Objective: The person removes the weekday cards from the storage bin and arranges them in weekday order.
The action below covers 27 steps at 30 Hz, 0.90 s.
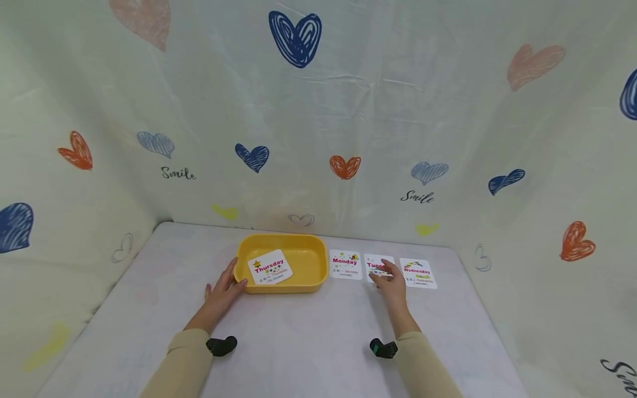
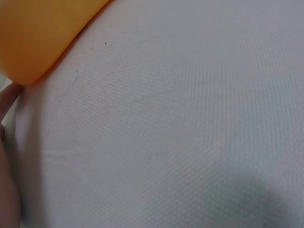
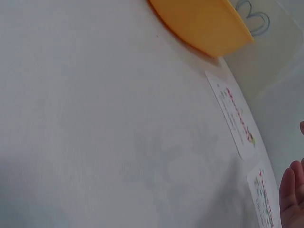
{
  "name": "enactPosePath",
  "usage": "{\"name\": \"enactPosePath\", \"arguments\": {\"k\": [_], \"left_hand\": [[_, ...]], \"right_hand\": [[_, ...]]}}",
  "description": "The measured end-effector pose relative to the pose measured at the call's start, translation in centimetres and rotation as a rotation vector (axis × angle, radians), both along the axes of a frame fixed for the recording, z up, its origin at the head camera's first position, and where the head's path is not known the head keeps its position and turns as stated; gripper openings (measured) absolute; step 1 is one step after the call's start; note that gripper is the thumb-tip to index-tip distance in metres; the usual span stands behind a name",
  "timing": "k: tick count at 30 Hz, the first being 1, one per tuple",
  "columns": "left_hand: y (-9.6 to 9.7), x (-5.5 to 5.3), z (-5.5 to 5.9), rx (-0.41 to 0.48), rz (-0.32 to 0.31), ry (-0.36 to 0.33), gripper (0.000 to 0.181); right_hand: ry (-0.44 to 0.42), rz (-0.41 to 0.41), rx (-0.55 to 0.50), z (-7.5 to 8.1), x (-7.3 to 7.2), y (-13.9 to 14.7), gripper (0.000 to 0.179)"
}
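Observation:
A yellow tray (image 1: 309, 265) stands on the table's far side, with a white "Thursday" card (image 1: 270, 267) lying tilted inside it. At the tray's left end, my left hand (image 1: 220, 297) rests with fingers along the side and the thumb by the front corner. To the right of the tray, a "Monday" card (image 1: 345, 265), a "Tuesday" card (image 1: 371, 262) and a "Wednesday" card (image 1: 418, 274) lie flat in a row. My right hand (image 1: 393, 288) hovers over the "Tuesday" card, covering part of it, fingers loosely bent and apart from it in the right wrist view.
The white table (image 1: 298, 342) meets a hanging curtain (image 1: 368, 110) printed with hearts at its back edge, and the curtain also runs along both sides. A black device (image 1: 222, 346) sits at the left wrist, another black device (image 1: 383, 348) at the right.

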<state>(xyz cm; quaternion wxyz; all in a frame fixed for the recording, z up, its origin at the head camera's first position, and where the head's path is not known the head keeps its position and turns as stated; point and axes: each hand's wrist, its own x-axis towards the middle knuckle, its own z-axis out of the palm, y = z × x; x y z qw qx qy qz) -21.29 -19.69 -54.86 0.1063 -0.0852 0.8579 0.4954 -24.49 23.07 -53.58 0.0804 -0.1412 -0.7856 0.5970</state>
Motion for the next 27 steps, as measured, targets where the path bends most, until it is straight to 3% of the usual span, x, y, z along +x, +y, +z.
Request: {"name": "enactPosePath", "arguments": {"k": [13, 19, 23, 27], "left_hand": [[-0.2, 0.0, 0.0, 0.002, -0.013, 0.008, 0.082], [-0.3, 0.0, 0.0, -0.002, -0.016, 0.004, 0.082], [-0.3, 0.1, 0.2, -0.009, -0.021, 0.013, 0.081], [-0.3, 0.1, 0.0, -0.009, -0.025, 0.017, 0.081]], "right_hand": [[0.028, 0.150, -0.075, 2.7, 1.1, -7.9, 0.058], [0.100, 0.250, -0.055, 3.9, 2.1, -10.6, 0.056], [0.153, 0.324, -0.007, 3.9, 2.8, -12.4, 0.054], [0.180, 0.345, 0.003, 3.3, 3.0, -14.0, 0.053]]}}
